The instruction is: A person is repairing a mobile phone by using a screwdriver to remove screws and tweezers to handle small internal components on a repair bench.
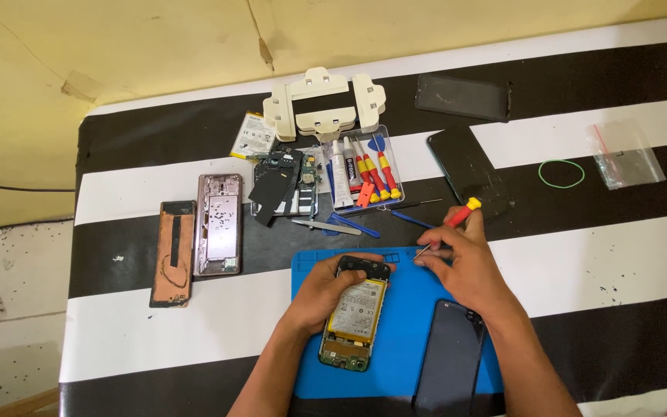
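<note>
The opened phone point(353, 320) lies on the blue mat point(403, 363), back cover off, its battery and bare circuit boards showing. Its long axis runs nearly straight away from the person, camera end farthest and tilted slightly right. It looks light and stiff but fragile inside, best held by the frame edges, clear of the boards. The left hand point(326, 289) does that, fingers closed around the top end. The right hand point(461, 266) has its fingers pinched on a red-and-yellow screwdriver point(449, 228), tip down at the mat's upper edge. A dark back cover point(449, 355) lies just right of the phone. Farther up the striped bench point(580, 270) sits a clear tool tray point(364, 174).
</note>
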